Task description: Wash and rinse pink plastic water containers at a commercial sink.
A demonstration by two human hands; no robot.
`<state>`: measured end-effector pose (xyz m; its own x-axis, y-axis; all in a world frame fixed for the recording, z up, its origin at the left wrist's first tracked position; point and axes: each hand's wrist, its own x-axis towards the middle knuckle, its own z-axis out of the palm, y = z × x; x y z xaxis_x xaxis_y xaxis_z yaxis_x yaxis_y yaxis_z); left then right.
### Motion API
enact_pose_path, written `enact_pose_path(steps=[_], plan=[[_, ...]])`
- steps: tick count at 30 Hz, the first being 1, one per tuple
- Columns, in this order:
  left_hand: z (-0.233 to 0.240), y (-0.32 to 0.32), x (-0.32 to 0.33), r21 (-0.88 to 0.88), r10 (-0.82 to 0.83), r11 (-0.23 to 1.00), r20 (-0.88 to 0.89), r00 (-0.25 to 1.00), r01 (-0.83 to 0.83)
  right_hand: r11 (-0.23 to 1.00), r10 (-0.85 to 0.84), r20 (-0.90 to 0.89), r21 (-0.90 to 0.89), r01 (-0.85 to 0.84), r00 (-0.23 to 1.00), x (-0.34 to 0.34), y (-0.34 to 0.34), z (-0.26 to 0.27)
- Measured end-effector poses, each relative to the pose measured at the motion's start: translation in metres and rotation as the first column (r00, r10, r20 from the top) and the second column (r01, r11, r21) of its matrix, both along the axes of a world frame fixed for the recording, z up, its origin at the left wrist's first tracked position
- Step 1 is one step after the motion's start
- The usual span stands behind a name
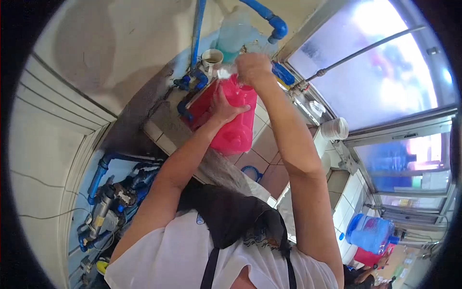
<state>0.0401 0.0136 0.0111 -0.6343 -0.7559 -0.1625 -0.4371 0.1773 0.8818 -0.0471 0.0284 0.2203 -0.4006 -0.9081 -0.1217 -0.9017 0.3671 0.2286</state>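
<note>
A bright pink plastic jug [238, 135] stands before me in a tiled basin area. My left hand [225, 108] grips it near the top, its thumb stretched across the front. My right hand [253, 68] is a blurred fist at the jug's upper end; whether it holds something cannot be made out. A small white blurred thing [224, 73] shows at the jug's top, beside that fist. Behind my hands stand a white mug [212, 57] and a large translucent bottle [234, 30]. A grey cloth [229, 169] drapes over the tiled edge nearest me.
Blue pipes [197, 77] run close on the left, and a blue elbow pipe [278, 27] hangs above. A blue ring [251, 173] lies on the tiles. White tubs [335, 129] line the window side. At lower right are a blue water jug [371, 233] and another person's arm [368, 273].
</note>
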Motion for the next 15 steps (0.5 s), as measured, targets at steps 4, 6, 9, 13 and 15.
enact_pose_path(steps=[4,6,9,13,15], plan=[[0.009,0.002,0.005,-0.055,-0.014,0.998,-0.03,0.999,0.013,0.99,-0.019,-0.132,-0.139,0.0,0.991,-0.01,0.018,0.011],[0.005,0.003,0.005,-0.081,-0.014,0.997,-0.1,0.995,0.006,0.992,-0.017,-0.154,-0.126,-0.002,0.988,-0.024,0.027,-0.015],[0.001,0.003,0.002,-0.069,-0.012,0.998,-0.04,0.999,0.009,0.998,-0.044,-0.1,-0.051,0.039,0.994,-0.037,0.038,-0.052],[0.0,0.005,-0.002,-0.07,0.002,0.998,-0.028,1.0,-0.004,0.942,0.135,-0.458,-0.217,-0.258,0.878,-0.049,0.051,-0.099],[0.001,0.005,-0.002,-0.049,-0.017,0.999,0.007,1.0,0.017,0.783,0.359,-0.508,-0.293,-0.549,0.783,-0.049,0.052,-0.103]])
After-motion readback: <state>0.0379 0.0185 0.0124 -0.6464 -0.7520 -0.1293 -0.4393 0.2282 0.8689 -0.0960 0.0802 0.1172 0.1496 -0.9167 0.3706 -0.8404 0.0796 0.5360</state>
